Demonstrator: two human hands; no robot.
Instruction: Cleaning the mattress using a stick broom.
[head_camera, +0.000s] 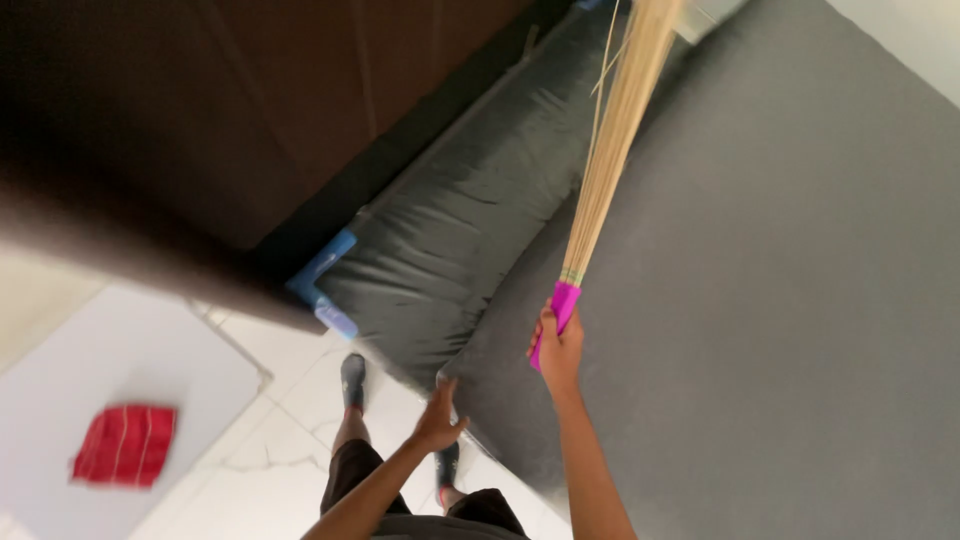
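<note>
Gripping the stick broom (610, 150) by its pink handle (556, 318), our right hand (560, 352) steers light, springy bristles; left hand (438, 420), fingers apparently spread, touches the grey mattress (780, 300) edge.

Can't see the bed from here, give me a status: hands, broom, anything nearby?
Right hand gripping broom by its pink handle, bristles over grey mattress. Left hand open at mattress corner. Dark pillow beside the bristles.

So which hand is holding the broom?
The right hand. It is wrapped around the pink handle of the broom, held over the grey bed. The left hand is open, touching the bed's corner.
</note>
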